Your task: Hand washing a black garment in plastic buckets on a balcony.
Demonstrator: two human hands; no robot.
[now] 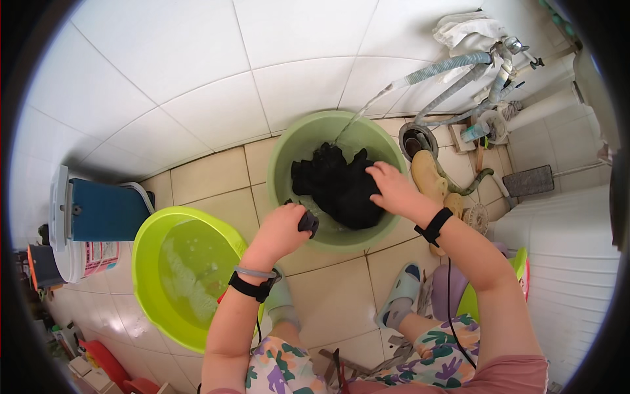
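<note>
A pale green plastic basin [281, 147] stands on the floor against the tiled wall. In it, a bunched black garment [339, 187] lies in shallow water, and a stream of water [364, 109] falls onto its far edge. My left hand [281, 229], over the basin's near left rim, is closed around a small dark cloth [308, 224]. The fingertips of my right hand [401, 192] reach over the right rim to the garment's right side, thumb and fingers apart. To the left stands a lime-green tub [147, 256] of sudsy water.
A ribbed hose [445, 66] runs from a wall tap [514, 45] at upper right. Right of the basin are a floor drain [418, 140] and yellow clogs [428, 172]. A blue bin [108, 209] stands behind the tub. My slippered feet [403, 290] are on the tiles below.
</note>
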